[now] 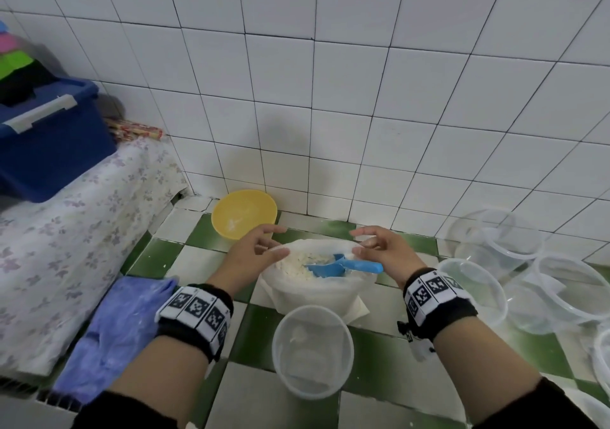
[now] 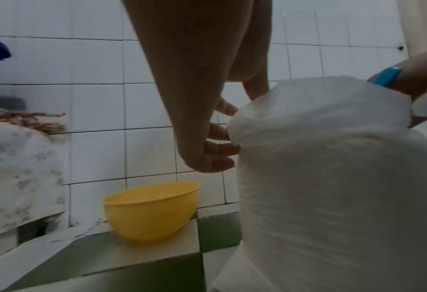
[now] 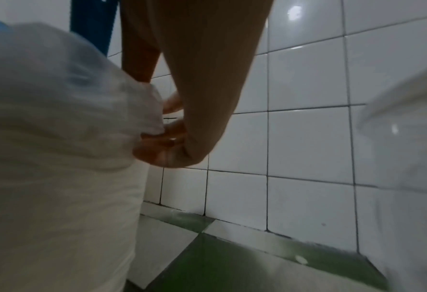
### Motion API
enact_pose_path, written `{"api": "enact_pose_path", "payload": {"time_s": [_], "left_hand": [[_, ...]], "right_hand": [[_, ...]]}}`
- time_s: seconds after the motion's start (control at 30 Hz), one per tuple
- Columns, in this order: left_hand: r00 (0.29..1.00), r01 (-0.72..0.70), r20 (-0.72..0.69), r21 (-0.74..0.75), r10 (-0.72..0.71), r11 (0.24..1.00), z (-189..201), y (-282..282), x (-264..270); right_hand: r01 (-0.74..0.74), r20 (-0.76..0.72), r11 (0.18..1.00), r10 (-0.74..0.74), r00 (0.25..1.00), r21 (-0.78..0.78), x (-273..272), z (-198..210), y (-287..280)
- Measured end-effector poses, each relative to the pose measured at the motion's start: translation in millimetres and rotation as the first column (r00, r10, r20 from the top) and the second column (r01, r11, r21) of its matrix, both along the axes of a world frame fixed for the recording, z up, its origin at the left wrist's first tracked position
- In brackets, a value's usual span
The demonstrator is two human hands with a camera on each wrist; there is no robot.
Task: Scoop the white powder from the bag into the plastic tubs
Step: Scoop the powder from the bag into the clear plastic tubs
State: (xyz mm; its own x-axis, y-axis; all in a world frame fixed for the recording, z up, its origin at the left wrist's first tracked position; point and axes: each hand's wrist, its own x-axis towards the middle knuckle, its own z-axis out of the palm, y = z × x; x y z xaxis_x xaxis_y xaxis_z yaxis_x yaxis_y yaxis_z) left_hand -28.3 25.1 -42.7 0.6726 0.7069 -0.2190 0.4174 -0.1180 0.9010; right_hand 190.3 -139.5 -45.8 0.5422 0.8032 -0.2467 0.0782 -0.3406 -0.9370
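Blue scoop point(image 1: 343, 267) lies in the powder, handle pointing right, just under the right hand point(image 1: 384, 247); both hands pinch the bag point(image 1: 317, 288) rim, the left hand point(image 1: 255, 252) opposite. Tub point(image 1: 312, 351) waits nearer.

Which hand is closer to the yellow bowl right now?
Left. The left hand grips the bag rim right in front of the yellow bowl; the right hand grips the opposite rim, farther away.
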Motion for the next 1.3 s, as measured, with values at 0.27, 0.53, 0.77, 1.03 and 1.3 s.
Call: {"api": "enact_pose_path", "payload": {"time_s": [0.27, 0.53, 0.77, 1.03, 1.3], "left_hand": [[0.987, -0.136, 0.096, 0.037, 0.132, 0.99, 2, 9, 16], [0.99, 0.126, -0.054, -0.114, -0.132, 0.985, 5, 8, -3], [0.997, 0.054, 0.079, -0.434, -0.021, 0.899, 7, 17, 9], [0.945, 0.038, 0.232, -0.778, 0.231, 0.627, -6, 20, 8], [0.948, -0.176, 0.07, -0.697, 0.311, 0.695, -4, 18, 10]], "right_hand": [[0.129, 0.068, 0.986, -0.136, 0.988, 0.102, 2, -1, 16], [-0.196, 0.184, 0.979, 0.202, 0.962, -0.051, 2, 16, 1], [-0.052, -0.142, 0.998, 0.047, 0.989, -0.033, 9, 9, 14], [0.276, -0.713, 0.96, -0.229, 0.663, -0.052, 6, -3, 28], [0.307, -0.567, 0.937, -0.347, 0.747, -0.169, 4, -3, 23]]}}
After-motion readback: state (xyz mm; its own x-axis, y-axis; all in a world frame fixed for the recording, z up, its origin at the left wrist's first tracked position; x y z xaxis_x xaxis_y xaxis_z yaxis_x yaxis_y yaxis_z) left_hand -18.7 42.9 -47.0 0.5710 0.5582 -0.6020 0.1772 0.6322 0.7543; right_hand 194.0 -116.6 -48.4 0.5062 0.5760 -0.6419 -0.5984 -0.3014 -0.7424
